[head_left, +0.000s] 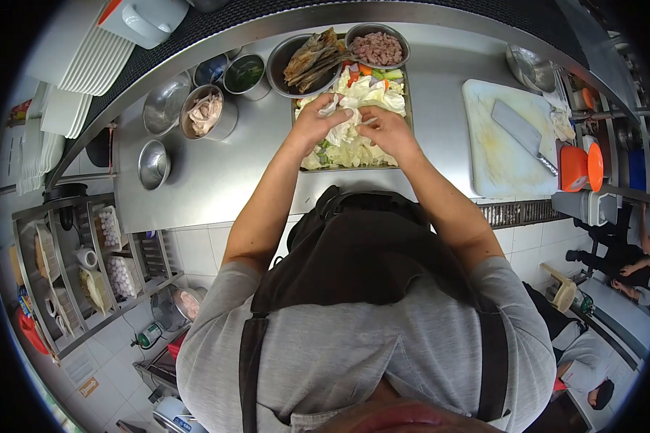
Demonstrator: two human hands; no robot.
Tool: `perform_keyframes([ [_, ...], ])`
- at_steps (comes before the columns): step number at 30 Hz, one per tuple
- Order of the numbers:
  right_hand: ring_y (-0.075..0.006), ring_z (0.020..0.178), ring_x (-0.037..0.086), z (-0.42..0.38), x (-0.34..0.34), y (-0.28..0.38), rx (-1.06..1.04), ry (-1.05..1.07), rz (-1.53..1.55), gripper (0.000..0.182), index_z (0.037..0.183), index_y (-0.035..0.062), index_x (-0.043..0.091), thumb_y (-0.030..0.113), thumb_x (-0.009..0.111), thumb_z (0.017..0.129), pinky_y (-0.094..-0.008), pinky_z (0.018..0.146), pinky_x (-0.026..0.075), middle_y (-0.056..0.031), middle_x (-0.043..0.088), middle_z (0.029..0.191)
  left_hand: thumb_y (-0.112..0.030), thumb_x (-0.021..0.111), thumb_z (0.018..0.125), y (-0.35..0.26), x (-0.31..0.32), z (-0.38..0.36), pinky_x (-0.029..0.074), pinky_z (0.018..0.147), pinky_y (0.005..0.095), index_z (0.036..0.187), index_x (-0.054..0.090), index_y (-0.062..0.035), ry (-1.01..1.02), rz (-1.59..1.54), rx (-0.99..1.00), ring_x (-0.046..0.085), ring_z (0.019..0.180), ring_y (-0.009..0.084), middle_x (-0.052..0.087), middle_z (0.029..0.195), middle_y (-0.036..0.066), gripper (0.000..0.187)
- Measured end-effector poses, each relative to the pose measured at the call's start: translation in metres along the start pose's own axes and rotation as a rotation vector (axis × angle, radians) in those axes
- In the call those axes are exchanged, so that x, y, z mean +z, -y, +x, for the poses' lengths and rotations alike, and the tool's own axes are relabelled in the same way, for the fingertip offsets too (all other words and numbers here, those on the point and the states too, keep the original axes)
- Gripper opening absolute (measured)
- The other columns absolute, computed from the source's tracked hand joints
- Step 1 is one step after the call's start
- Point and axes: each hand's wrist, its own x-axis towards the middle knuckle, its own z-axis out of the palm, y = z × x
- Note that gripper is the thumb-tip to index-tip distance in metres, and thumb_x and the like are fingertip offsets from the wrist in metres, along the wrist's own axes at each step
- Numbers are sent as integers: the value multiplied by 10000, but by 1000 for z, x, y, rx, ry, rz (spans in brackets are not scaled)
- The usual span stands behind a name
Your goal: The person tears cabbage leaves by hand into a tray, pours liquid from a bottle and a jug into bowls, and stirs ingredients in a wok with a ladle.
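Cabbage leaves [345,131] low over tray [354,169], toward middle of tabletop's [437,94] far edge; pinched between thumb and fingers of left hand [315,124], fingertips of right hand [390,136] bent together on them, likely so loose bits land inside. Fish [314,61], chopped meat [377,49] in bowls [279,68] alongside, probably for reach. Near right edge: cleaver [516,128] on board [484,166]. Beyond: plates [94,61], co-worker [585,366].

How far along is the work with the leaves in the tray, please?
Looks done: loose leaves and coloured vegetable pieces cover the tray; the knife lies on the board.
In hand: a pale leaf, between left hand and right hand.
Left: at least that leaf; whether the meat pieces belong too, I cannot tell.
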Motion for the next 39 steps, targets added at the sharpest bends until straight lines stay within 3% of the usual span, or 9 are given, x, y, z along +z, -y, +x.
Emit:
perform_keyframes([
  [5,-209,810,675,8,-6,-3,-10,-87,246,442,1233,-16,551,130,619,821,-299,600,543,-159,653,1037,-144,756,806,-19,-2,-3,444,907,270,1242,569,-63,162,23,128,548,1048,124,602,1149,29,481],
  [10,-191,693,677,13,-10,-5,-17,-41,248,415,1218,-29,558,139,589,840,-294,584,532,-159,665,992,-260,783,770,-7,-2,11,434,968,329,1275,536,-34,149,561,361,565,1121,217,606,1190,107,606],
  [14,-197,658,679,13,-5,-9,-4,-19,187,385,1195,-42,568,149,560,861,-297,578,527,-155,674,945,-360,782,756,-2,5,9,443,970,360,1273,542,-18,133,619,277,579,1144,272,609,1219,171,666],
  [21,-208,767,691,6,-4,1,45,-17,213,366,1167,-51,583,143,564,857,-311,637,546,-170,669,967,-246,681,739,-5,13,0,500,891,388,1170,612,30,-1,792,388,637,1011,369,648,1082,258,516],
  [23,-202,809,679,4,-4,7,-102,-37,42,324,1143,-70,569,119,580,879,-310,636,579,-141,660,971,-215,649,730,-5,11,-1,498,891,401,1173,611,27,25,781,323,631,998,388,646,1055,274,507],
  [25,-205,803,679,3,-1,7,-145,-61,8,326,1147,-65,568,122,580,880,-312,636,578,-148,661,982,-214,643,739,-1,9,-1,503,872,404,1181,604,29,-12,781,465,638,969,394,648,1036,277,506],
  [29,-269,818,674,4,-5,13,-92,-49,-82,356,1136,-24,609,177,578,843,-371,757,526,-190,680,956,-199,649,761,-3,10,-8,517,805,396,1194,597,-3,-21,779,376,666,900,356,666,1032,231,478],
  [32,-213,784,680,7,-5,10,-59,-20,-44,350,1158,-43,584,162,588,875,-324,648,565,-172,666,958,-165,616,781,-6,15,-10,514,777,397,1243,565,-35,-34,735,388,667,862,355,667,989,223,483],
  [39,-287,796,684,-3,-6,21,-163,-82,-305,347,1153,-2,601,177,598,856,-377,731,535,-196,679,978,-63,524,805,-15,26,-18,498,772,436,1243,534,-24,11,684,300,641,861,396,652,899,252,439],
])
